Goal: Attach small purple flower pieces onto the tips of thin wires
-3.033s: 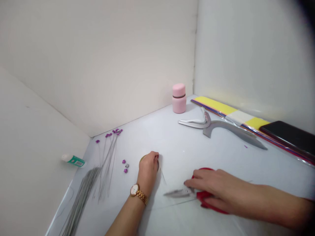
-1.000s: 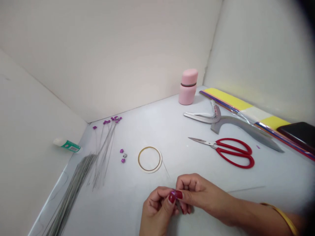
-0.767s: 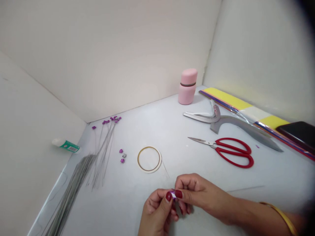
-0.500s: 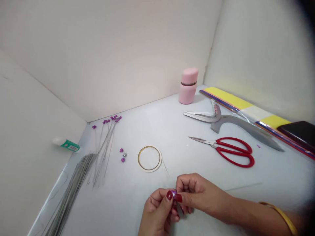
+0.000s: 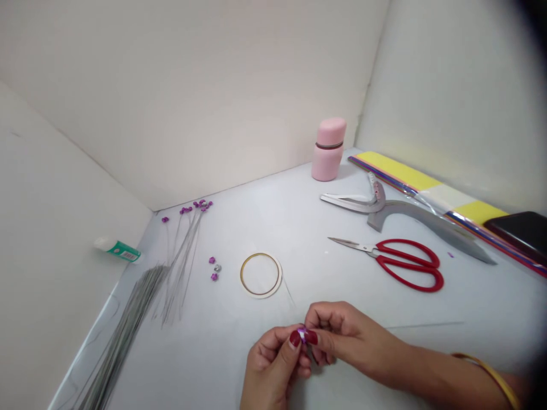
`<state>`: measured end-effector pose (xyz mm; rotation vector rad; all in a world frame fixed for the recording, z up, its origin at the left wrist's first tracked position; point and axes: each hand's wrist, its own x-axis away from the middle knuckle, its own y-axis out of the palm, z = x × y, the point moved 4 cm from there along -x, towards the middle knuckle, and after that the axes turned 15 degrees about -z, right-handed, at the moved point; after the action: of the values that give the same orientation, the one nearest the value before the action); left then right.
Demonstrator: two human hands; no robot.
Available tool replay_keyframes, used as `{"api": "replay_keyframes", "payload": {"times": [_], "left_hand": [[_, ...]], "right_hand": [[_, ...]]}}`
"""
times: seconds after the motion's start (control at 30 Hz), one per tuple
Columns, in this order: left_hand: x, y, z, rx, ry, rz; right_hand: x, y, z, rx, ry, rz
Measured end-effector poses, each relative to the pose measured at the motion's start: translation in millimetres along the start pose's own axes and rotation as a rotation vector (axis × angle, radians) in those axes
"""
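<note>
Between the thumbs and fingers of both hands is a small shiny purple piece (image 5: 302,335). My left hand (image 5: 276,364) pinches it from the left, and my right hand (image 5: 346,339) pinches it from the right; the fingertips nearly meet. Fingers partly cover the piece. A thin wire (image 5: 427,326) extends to the right from behind my right hand; its other end is hidden. Just beyond the hands lies a roll of narrow tape (image 5: 280,279) with a loose end. Two small purple stars (image 5: 214,277) and a silver one (image 5: 217,267) lie left of the roll.
Red-handled scissors (image 5: 399,262) and grey pliers-like cutters (image 5: 376,208) lie at right, before packed coloured strips (image 5: 397,171) and a dark object (image 5: 519,230). A pink bottle (image 5: 328,149) stands behind. At left are purple-tipped wires (image 5: 182,267), a wire bundle (image 5: 128,336) and a green-and-white tube (image 5: 122,251).
The fingertips have shifted slightly on the purple piece, which shows at a different angle. The wire behind my right hand lies a little differently. The whole view has moved slightly.
</note>
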<state>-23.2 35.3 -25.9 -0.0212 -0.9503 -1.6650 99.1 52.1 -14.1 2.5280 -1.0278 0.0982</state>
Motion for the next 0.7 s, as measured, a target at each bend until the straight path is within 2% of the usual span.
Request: {"api": "replay_keyframes", "payload": {"times": [0.13, 0.23, 0.4, 0.57, 0.7], "left_hand": [[1, 0.8, 3, -0.006, -0.003, 0.018], [2, 0.3, 6, -0.096, 0.063, 0.013], [8, -0.6, 13, -0.344, 0.238, -0.035], [15, 2.7, 23, -0.685, 0.427, -0.037], [22, 9.9, 32, -0.882, 0.64, -0.002]], "right_hand": [[-1, -2, 0, -0.068, 0.014, -0.006], [-1, -1, 0, -0.125, 0.011, -0.039], [0, 3, -1, -0.138, 0.01, -0.073], [1, 5, 0, -0.149, 0.006, -0.086], [0, 6, 0, -0.166, 0.003, -0.087]]}}
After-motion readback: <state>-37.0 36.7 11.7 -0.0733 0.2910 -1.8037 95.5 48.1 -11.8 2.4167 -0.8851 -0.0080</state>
